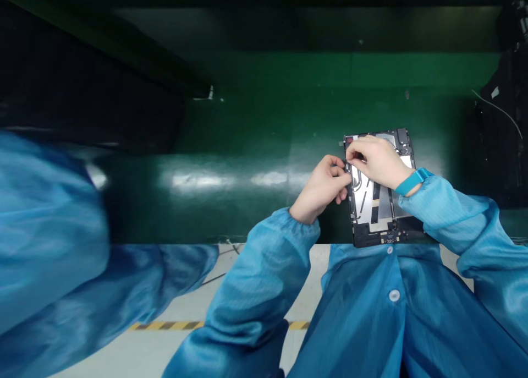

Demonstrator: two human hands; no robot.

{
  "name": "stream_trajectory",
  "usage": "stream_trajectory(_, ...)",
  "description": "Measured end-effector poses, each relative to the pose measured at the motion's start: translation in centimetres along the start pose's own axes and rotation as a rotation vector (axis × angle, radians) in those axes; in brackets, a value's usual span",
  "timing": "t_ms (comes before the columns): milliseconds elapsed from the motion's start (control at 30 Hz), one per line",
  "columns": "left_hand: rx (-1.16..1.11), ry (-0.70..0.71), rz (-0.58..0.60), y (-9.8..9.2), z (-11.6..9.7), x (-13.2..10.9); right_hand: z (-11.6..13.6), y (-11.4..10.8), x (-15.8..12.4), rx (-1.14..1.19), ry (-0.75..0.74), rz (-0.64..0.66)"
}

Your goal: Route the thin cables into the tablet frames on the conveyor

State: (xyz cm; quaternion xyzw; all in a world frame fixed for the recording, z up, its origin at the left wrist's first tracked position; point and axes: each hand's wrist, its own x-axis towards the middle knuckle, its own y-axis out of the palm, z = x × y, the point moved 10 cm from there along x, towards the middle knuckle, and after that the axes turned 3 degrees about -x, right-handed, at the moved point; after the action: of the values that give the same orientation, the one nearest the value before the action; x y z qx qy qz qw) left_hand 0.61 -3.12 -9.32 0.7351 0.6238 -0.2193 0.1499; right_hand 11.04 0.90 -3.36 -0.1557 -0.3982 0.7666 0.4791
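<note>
Right hand (376,160) pinches something hidden at the edge of an open tablet (381,224); curled left hand (319,188) touches that edge, grip unclear. Foil panels (385,202) lie exposed, no cover on

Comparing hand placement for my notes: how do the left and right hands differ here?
The right hand lies across the open tablet-like device, while the left hand sits mostly off it at its left edge, fingers curled. The right wrist wears a teal strap; the left wrist shows none. Both hands are bare and come from blue sleeves.
</note>
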Motion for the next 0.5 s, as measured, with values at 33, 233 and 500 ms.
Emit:
stream_trajectory(33,0.003,-0.011,0.004,0.0,-0.1,0.3,-0.3,-0.2,0.2,-0.009,0.021,-0.027)
stream_trajectory(233,-0.046,-0.001,-0.054,-0.7,-1.1,2.4,-1.9,-1.3,0.7,0.064,0.14,-0.109)
stream_trajectory(500,-0.093,0.061,-0.02,-0.5,-1.3,2.9,-2.2,-1.0,0.5,0.022,0.178,-0.063)
